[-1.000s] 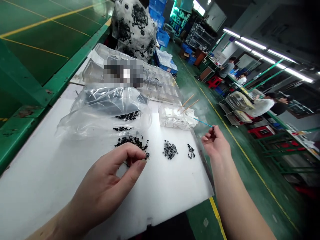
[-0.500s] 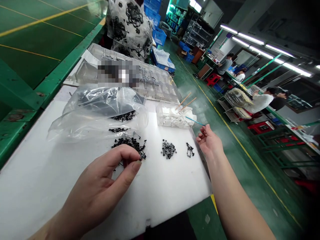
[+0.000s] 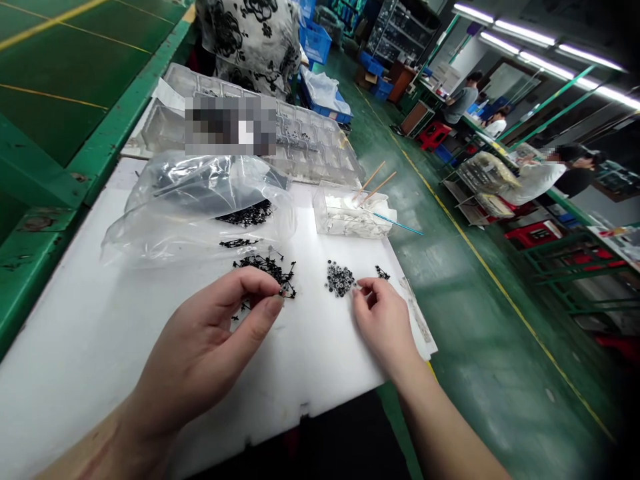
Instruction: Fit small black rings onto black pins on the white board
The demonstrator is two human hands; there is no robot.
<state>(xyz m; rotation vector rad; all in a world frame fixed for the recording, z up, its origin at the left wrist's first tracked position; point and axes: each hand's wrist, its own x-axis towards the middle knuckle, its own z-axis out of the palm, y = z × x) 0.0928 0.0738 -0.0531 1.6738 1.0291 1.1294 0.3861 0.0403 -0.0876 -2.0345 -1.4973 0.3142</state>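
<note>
The left hand [image 3: 200, 347] pinches a small black plastic part [image 3: 281, 292] between thumb and forefinger, at the largest of four black heaps [image 3: 265, 272]. The right hand [image 3: 383, 320] is loosely curled, holding nothing visible, its fingertips just beside one heap of small grey rings [image 3: 339, 279]. A clear plastic bag [image 3: 200, 213] and a clear box [image 3: 345, 217] holding two wooden sticks [image 3: 375, 183] and one blue stick [image 3: 397, 225] sit on the white counter [image 3: 90, 347]. Three seated co-workers [image 3: 530, 183] work along the green factory floor [image 3: 480, 333].
</note>
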